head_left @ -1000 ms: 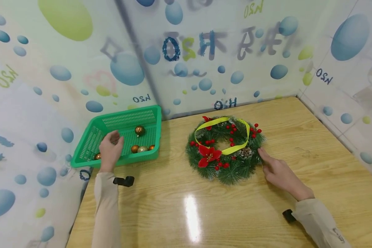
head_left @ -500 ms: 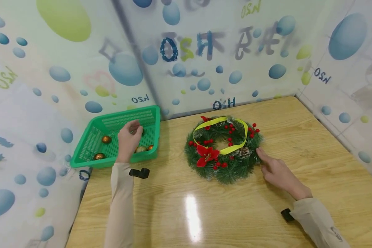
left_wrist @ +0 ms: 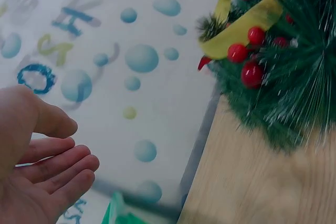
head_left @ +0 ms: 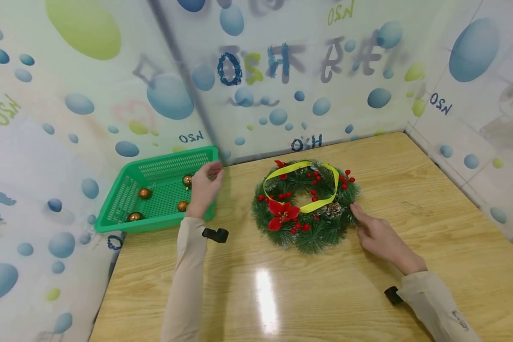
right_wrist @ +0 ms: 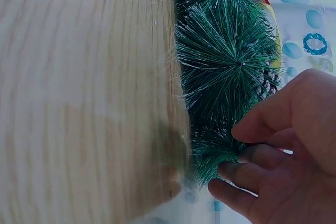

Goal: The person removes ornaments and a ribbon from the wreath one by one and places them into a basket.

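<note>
A green Christmas wreath (head_left: 320, 237) lies on the table, trimmed with red berries, a pine cone, a red poinsettia (head_left: 282, 214) and a yellow ribbon loop (head_left: 316, 206). My right hand (head_left: 382, 237) holds its right edge; in the right wrist view the thumb and fingertips (right_wrist: 239, 132) are at the needles. My left hand (head_left: 205, 187) is above the right side of a green plastic basket (head_left: 128, 173), fingers loosely bent. Nothing shows between them in the left wrist view. Shiny brown-gold Christmas balls (head_left: 145, 193) lie in the basket, and the left hand hides part of it.
The wooden table (head_left: 325, 294) reaches back to patterned walls (head_left: 256, 114) behind and on both sides. A bare strip of wood lies between basket and wreath. Black wrist cameras (head_left: 215, 235) sit on both cuffs.
My left hand has moved right across the basket, from its left part to its right rim, uncovering balls on the left. The right hand and the wreath keep their places.
</note>
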Motion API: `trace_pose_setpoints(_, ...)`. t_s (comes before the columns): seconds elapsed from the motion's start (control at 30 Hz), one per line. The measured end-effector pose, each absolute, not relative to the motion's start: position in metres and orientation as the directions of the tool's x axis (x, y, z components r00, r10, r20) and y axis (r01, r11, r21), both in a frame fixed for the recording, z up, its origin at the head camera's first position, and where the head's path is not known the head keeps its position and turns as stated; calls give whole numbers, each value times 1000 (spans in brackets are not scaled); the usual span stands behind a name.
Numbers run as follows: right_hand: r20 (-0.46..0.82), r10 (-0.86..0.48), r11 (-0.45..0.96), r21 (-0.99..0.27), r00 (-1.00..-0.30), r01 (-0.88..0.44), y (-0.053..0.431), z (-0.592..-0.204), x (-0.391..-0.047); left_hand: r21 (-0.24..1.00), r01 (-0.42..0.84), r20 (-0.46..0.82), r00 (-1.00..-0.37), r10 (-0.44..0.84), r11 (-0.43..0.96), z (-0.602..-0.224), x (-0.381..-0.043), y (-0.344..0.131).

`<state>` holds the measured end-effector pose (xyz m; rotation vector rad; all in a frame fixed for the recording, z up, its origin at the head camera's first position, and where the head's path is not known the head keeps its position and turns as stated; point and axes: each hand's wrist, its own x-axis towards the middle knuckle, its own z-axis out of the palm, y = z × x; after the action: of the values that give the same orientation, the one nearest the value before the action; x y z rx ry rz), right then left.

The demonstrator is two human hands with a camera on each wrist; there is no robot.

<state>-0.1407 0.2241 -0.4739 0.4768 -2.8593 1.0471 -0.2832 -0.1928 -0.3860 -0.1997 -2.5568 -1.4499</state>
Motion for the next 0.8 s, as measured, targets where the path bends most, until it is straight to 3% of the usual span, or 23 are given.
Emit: trace_pose_setpoints(0.8, 127, -280, 691, -662, -951, -292, 230, -476, -141, 822, 213, 90, -964, 249, 528, -405, -304, -94)
